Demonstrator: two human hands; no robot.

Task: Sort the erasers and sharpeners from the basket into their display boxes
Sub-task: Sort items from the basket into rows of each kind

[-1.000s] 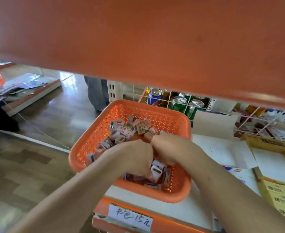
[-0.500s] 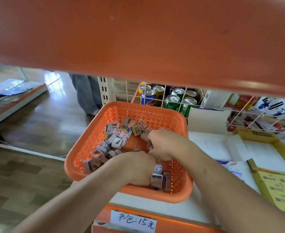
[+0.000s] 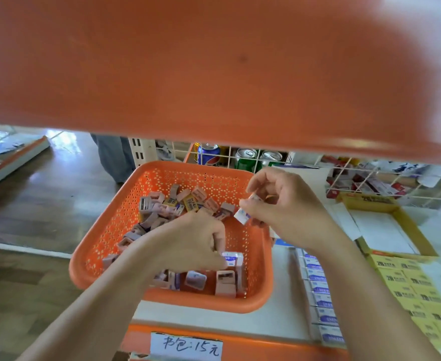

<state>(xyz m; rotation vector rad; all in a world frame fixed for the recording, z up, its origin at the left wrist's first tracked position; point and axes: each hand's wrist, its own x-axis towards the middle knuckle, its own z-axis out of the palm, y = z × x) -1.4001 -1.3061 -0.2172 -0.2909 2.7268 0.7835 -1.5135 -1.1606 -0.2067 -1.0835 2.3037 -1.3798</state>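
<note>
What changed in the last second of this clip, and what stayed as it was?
The right hand has lifted out of the orange basket, up and to the right. It now pinches small white erasers at its fingertips over the basket's right side. The left hand stays down among the pieces in the basket with its fingers curled; whether it holds anything is hidden. The basket sits where it was.

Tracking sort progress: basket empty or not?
Not empty. The basket holds many sharpeners and a few erasers; left hand reaches among them, right hand pinches an eraser.

Soda cans (image 3: 246, 158) stand beneath an orange shelf (image 3: 214, 61).
</note>
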